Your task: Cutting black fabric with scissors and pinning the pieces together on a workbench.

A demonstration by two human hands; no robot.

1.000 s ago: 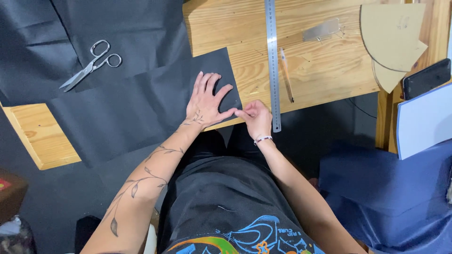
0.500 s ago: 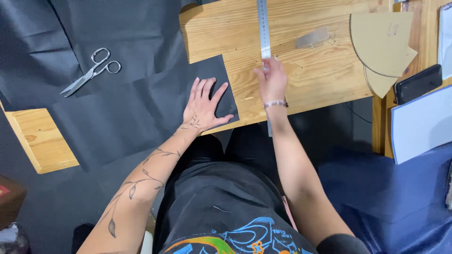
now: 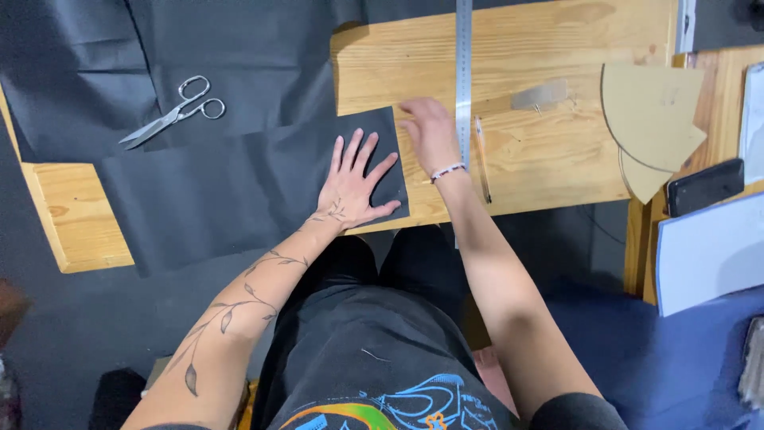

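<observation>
Left hand flat, fingers spread wide, palm pressing down on black fabric near its right corner, holding nothing. The fabric lies across the wooden desk, its right edge ending just left of the right hand; more black fabric covers the upper left of the desk.

Right hand palm down on bare desk wood, just right of the fabric edge, fingers loosely extended toward the top, resting against the left edge of a long metal ruler. Cannot tell if it grips the ruler or only touches it. The ruler runs vertically, upper end out of view, lower part passing behind the right wrist, which wears a bead bracelet.

Pencil lies just right of the ruler, parallel to it. Silver scissors sit closed on the fabric at upper left, well apart from both hands. Fan-shaped cardboard pattern pieces on the desk's right end, a black phone beside them. Small grey piece near the ruler's right.
</observation>
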